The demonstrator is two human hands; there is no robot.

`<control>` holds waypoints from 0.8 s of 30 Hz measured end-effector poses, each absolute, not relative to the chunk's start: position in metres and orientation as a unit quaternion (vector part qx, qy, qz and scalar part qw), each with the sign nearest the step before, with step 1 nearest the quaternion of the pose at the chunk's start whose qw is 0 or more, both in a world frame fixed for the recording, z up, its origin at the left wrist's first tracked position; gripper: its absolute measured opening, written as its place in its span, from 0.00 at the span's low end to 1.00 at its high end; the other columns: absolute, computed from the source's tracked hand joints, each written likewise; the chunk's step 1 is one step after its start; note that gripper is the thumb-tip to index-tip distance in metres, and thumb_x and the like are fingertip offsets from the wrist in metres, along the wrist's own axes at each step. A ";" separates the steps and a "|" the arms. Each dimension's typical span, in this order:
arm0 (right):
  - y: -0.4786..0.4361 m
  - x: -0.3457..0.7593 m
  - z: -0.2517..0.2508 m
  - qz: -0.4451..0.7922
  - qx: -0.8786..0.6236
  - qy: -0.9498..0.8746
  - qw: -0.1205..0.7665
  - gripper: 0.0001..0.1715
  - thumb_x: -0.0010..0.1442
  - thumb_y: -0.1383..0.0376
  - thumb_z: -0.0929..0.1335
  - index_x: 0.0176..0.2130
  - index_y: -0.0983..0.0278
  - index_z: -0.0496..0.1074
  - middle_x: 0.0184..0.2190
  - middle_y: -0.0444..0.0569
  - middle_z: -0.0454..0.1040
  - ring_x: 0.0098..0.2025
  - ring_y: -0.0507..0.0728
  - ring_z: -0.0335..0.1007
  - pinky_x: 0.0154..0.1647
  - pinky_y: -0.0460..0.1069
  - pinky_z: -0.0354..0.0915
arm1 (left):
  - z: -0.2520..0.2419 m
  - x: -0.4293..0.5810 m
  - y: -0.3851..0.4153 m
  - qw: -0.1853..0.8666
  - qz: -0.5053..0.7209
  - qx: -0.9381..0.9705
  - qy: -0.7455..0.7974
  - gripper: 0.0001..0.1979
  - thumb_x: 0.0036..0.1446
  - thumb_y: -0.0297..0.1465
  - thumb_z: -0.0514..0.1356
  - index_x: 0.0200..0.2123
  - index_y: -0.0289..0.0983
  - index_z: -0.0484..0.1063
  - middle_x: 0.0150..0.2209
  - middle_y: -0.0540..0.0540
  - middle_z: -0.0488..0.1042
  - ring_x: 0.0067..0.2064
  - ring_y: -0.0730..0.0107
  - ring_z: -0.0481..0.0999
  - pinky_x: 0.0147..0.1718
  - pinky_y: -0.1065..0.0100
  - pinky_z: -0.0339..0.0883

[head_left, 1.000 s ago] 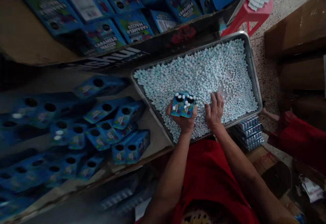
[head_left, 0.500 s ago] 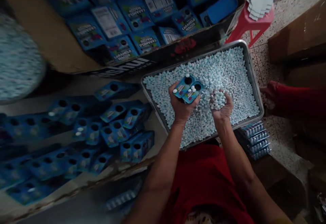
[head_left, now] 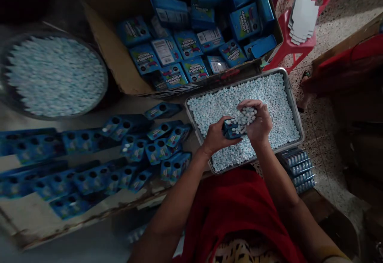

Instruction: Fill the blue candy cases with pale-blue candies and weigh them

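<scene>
Over the tray (head_left: pixel 295 107), both hands were bunched up together when I looked at the feed. Left hand (head_left: pixel 214 137) had its grip closed around the boxes (head_left: pixel 230 131), small blue ones, held just above the pile (head_left: pixel 269 91) near the middle of the tray. Right hand (head_left: pixel 261 125) was curled in from the other side, grip cupped round a heap of candies (head_left: pixel 245 116), pale blue-white, and that heap sat right on top of the boxes. Couldn't tell how many boxes were in the left grip, since the candies and the right hand's fingers covered most of them.

The tray itself was metal, rectangular and packed nearly edge to edge with the same candies. It sat at the right end of the bench (head_left: pixel 131 104), just in front of my operator's red shirt (head_left: pixel 239 207). To its left, loose boxes (head_left: pixel 149 151) with round holes on top lay scattered all across the bench, some touching, some tipped over. Further left was a round bowl (head_left: pixel 105 80) full of candies, blurry though. Behind the tray stood an open carton (head_left: pixel 110 48) of printed packs (head_left: pixel 191 48), jumbled every which way. A red stool (head_left: pixel 284 48) with white cards (head_left: pixel 302 18) stood on the floor beyond, and a short stack (head_left: pixel 296 167) of blue packs lay just beside the tray's near right corner.
</scene>
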State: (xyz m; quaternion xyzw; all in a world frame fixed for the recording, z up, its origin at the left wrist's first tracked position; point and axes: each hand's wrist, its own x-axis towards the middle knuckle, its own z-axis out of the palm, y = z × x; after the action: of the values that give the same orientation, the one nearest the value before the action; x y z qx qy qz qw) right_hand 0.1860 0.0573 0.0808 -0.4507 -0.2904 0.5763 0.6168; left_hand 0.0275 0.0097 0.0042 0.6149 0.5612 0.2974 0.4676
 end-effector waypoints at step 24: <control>0.086 0.264 -0.065 0.346 -0.639 -0.600 0.335 0.31 0.68 0.42 0.72 0.63 0.52 0.80 0.75 0.50 0.71 0.80 0.68 0.59 0.85 0.70 0.47 | -0.088 0.028 0.036 0.586 0.459 0.471 0.473 0.46 0.46 0.55 0.79 0.65 0.47 0.72 0.71 0.37 0.75 0.68 0.43 0.81 0.59 0.45 0.84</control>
State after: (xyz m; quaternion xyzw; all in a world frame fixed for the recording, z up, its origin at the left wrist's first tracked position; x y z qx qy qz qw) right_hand 0.2644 0.0861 -0.0650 -0.6385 -0.6002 0.3459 0.3352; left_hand 0.0278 0.0358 -0.0880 0.4710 0.4734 0.4588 0.5861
